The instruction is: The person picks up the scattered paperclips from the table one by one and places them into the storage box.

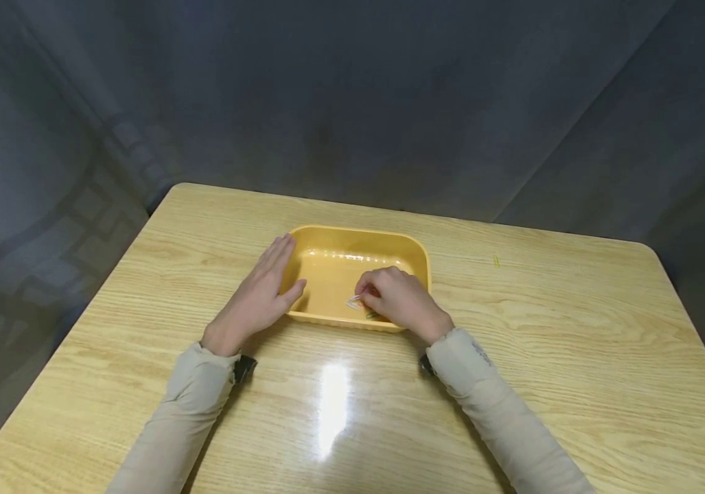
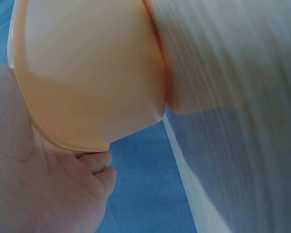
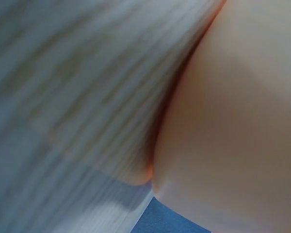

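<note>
A yellow plastic tray (image 1: 358, 320) sits on the wooden table. My left hand (image 1: 259, 288) lies over its left end, fingers extended, thumb reaching inside over the rim. In the left wrist view the palm (image 2: 43, 179) is against the rim of the tray (image 2: 102, 87). Inside the tray's front right part, my right hand (image 1: 401, 298) has its fingers curled, thumb and forefinger pinching at small thin white pieces (image 1: 353, 302). A small greenish thing (image 1: 372, 315) lies just below those fingers. The right wrist view shows the tray's outer wall (image 3: 233, 136) but not the hand.
A tiny yellow piece (image 1: 496, 261) lies on the table (image 1: 574, 329) to the right of the tray. Dark grey curtains (image 1: 352, 103) hang behind the table and at both sides.
</note>
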A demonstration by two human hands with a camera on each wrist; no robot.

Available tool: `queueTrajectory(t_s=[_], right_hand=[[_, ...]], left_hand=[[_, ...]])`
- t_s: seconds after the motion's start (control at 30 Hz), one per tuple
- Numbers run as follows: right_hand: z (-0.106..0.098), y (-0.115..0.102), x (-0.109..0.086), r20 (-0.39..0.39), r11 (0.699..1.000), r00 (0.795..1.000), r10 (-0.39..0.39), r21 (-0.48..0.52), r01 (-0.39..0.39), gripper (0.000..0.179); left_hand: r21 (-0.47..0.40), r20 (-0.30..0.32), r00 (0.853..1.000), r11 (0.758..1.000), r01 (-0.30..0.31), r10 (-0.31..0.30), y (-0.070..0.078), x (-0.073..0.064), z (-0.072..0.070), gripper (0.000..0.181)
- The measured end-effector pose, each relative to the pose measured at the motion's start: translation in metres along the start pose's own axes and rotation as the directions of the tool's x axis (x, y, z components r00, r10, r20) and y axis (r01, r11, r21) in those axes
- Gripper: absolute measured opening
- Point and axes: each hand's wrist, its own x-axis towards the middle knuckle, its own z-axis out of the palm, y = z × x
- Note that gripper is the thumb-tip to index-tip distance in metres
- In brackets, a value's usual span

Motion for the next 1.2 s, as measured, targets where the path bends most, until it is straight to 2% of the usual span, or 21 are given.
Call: queueTrajectory(t_s=[0.4,0.63,0.83,1.07,1.2], right_hand=[[-0.003,0.001,-0.002,-0.001,0.998,1.0,0.0,0.06,0.0,0.011],[-0.004,0.004,-0.002,-0.04,0.995,0.999,-0.032,0.096,0.035,0.011],[-0.011,0.004,-0.004,-0.073,0.987,0.997,-0.035,0.156,0.046,0.014],[-0.023,0.007,-0.012,-0.117,0.99,0.992,-0.04,0.131,0.055,0.017],[-0.03,0.012,-0.017,-0.133,0.987,0.991,-0.027,0.151,0.048,0.019]], left_hand=[[0.006,-0.005,1.0,1.0,-0.002,0.002,0.0,0.001,0.001,0.076],[0.006,0.0,1.0,1.0,-0.003,0.003,0.0,0.0,0.001,0.077],[0.004,0.003,1.0,1.0,0.003,-0.003,0.001,0.0,0.001,0.077],[0.002,0.003,1.0,1.0,0.011,-0.011,0.001,0.0,0.0,0.077],[0.009,0.005,1.0,1.0,0.01,-0.01,0.001,-0.001,0.0,0.077]])
